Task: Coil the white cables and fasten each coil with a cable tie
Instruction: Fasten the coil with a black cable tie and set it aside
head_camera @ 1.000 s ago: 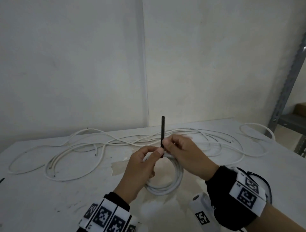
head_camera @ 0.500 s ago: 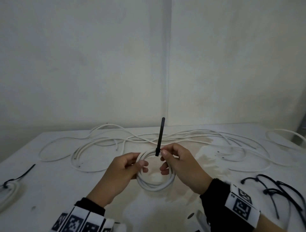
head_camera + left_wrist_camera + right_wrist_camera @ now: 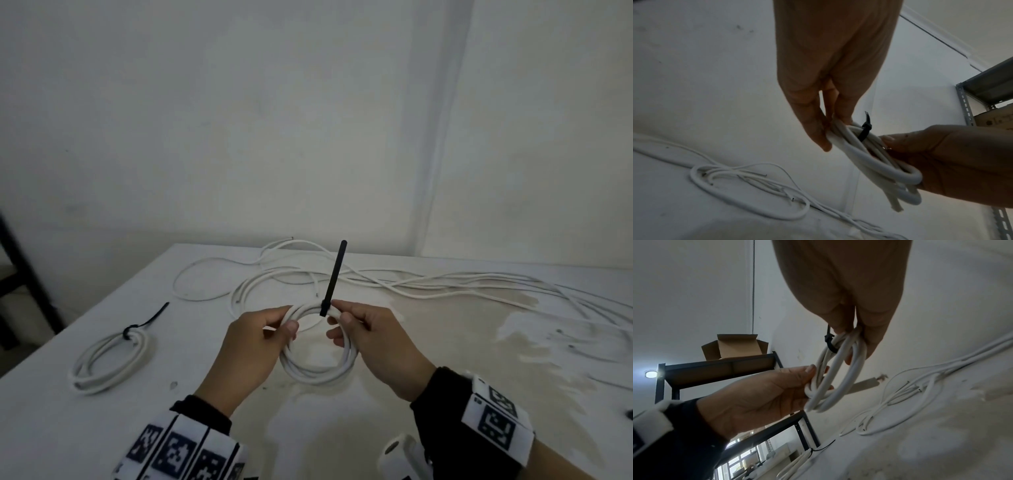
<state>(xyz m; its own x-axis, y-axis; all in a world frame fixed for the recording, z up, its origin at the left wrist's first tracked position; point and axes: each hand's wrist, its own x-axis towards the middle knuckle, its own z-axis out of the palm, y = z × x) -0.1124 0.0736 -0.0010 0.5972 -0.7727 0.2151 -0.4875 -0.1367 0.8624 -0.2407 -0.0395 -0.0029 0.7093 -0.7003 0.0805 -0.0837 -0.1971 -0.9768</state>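
A small coil of white cable (image 3: 317, 371) hangs between both hands just above the white table (image 3: 445, 359). A black cable tie (image 3: 330, 291) wraps the coil's top, its tail standing up and leaning right. My left hand (image 3: 286, 325) grips the coil's left side between thumb and fingers. My right hand (image 3: 339, 313) pinches the strands right beside the tie. The left wrist view shows the tie (image 3: 864, 130) closed round the strands (image 3: 869, 160). In the right wrist view the tie's head (image 3: 829, 341) sits just left of my fingertips (image 3: 840, 328).
A second coil (image 3: 109, 359) with a black tie (image 3: 132, 330) lies at the table's left. Several loose white cables (image 3: 428, 284) sprawl across the back and right. A dark shelf frame (image 3: 20, 274) stands beyond the left edge, with a cardboard box (image 3: 733, 347) on it.
My left hand has left the tie and moved to the coil's left side. The view has swung left, bringing the tied coil into sight. The tie's tail now leans right.
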